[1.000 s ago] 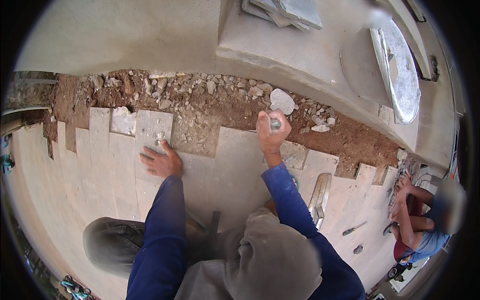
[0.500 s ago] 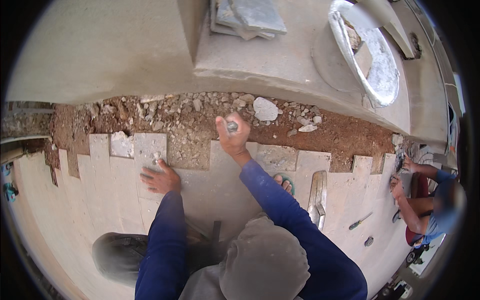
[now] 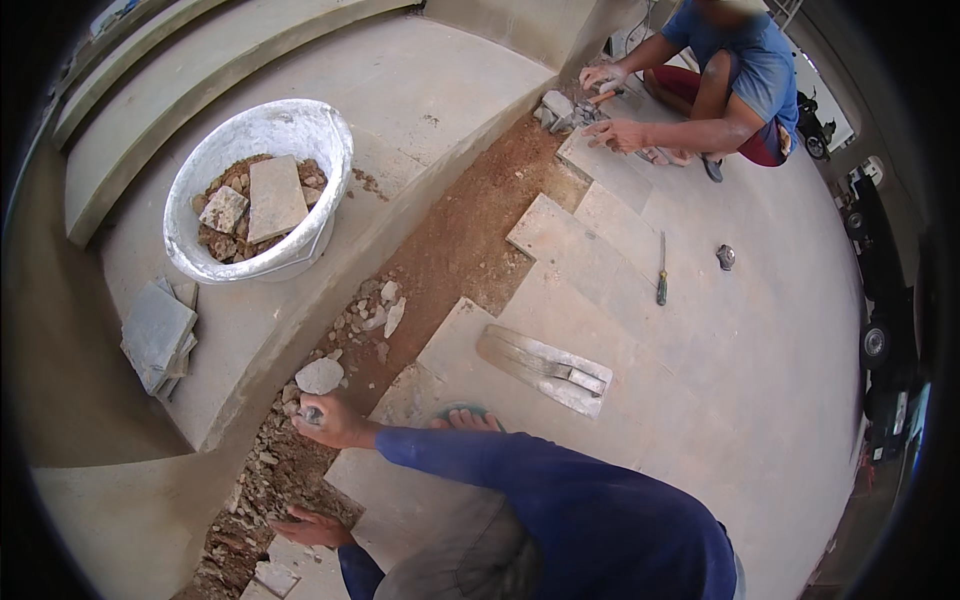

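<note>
My right hand (image 3: 335, 420) is wrapped round a grey round-ended tool (image 3: 312, 413), its end showing above the fist; the rest is hidden. The fist is over the rubble strip (image 3: 262, 480), beside a pale flat stone (image 3: 320, 376). Nearer to me, my left hand (image 3: 315, 527) has its fingers stretched out and holds nothing, close to the broken edge of the pale slabs (image 3: 385, 525). To the right of my right hand, a metal trowel (image 3: 545, 370) lies on the paving.
A white bucket (image 3: 340, 165) with rubble and slab pieces stands on the ledge, near stacked grey tiles (image 3: 158, 335). A screwdriver (image 3: 662, 285) and a small dark lump (image 3: 725, 257) lie on the paving. A co-worker (image 3: 740, 85) squats at the far end, beside a hammer (image 3: 605, 97).
The view has swung to the right, bringing the bucket and co-worker further in. My right hand still grips the tool; my left hand stays open.
</note>
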Demonstrator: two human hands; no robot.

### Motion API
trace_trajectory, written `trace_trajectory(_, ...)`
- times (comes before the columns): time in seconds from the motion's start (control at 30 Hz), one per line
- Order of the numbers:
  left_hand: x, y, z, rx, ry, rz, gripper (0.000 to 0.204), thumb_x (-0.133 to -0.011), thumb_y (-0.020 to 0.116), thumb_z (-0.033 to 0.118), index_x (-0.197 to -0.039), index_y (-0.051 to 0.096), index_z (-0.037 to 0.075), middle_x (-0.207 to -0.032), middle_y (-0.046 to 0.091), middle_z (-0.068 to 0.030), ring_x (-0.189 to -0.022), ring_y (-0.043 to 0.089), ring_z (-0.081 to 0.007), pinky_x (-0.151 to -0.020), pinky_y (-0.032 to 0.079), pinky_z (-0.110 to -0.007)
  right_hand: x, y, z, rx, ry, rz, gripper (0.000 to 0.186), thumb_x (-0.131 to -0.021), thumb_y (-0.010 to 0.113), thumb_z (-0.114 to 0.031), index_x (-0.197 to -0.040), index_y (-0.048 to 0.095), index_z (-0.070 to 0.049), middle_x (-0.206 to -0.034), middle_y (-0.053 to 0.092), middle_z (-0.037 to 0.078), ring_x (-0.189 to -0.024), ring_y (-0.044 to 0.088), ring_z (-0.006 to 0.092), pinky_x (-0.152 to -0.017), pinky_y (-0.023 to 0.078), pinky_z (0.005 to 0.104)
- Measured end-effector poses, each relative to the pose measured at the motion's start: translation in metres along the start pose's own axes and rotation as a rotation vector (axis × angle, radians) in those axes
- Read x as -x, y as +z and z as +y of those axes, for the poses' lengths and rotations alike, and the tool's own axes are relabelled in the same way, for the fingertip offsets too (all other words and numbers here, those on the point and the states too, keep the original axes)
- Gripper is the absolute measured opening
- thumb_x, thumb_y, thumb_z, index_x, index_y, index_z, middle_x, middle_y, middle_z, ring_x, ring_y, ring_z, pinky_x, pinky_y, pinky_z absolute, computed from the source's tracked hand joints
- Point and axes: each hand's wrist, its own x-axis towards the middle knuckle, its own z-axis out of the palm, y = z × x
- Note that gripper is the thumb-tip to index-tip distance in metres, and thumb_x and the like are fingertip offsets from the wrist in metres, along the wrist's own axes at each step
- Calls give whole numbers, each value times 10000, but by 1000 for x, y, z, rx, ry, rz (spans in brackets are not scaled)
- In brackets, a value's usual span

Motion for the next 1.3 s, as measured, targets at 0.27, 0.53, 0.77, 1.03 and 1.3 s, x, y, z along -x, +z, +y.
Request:
trace_trajectory(0.27,37,-11,94,362,743,-607,659,-1007,436,432,-1490,318,-1,-1492,356,-268,-1380,345,-421,-1133,263,-542,-17,-11,8,148,-54,22,312,-889,688,-266,-766,544,-18,-607,539,182,-550,565,335,-547,428,406)
trace_trajectory(0.53,8,-24,88,25,1214,-756,701,-970,464,388,-1532,248,28,-1596,236,-181,-1472,207,-368,-1179,126,-574,-35,-95,-110,446,-86,36,401,-871,699,-385,-918,582,-5,-709,612,212,-690,635,396,-625,471,465)
trace_trajectory(0.77,-17,23,54,102,873,-327,709,-1014,363,484,-1530,245,13,-1603,202,-220,-1492,158,-375,-1181,125,-570,113,-210,-110,995,281,-61,568,-934,556,-533,-1170,540,-17,-1069,608,272,-1001,613,445,-842,482,521)
trace_trajectory(1.03,52,-18,97,138,1433,-712,763,-915,550,451,-1519,310,51,-1595,263,-162,-1492,171,-363,-1187,102,-579,219,-212,-75,1093,678,-253,563,-955,511,-542,-1285,536,-86,-1073,567,302,-1006,600,456,-872,479,521)
trace_trajectory(1.3,-20,9,31,101,924,-509,603,-1023,382,414,-1499,355,46,-1572,317,-156,-1470,240,-346,-1182,159,-554,203,-206,-88,965,653,-166,605,-923,525,-603,-1227,576,-82,-1065,593,271,-1013,600,442,-854,480,510)
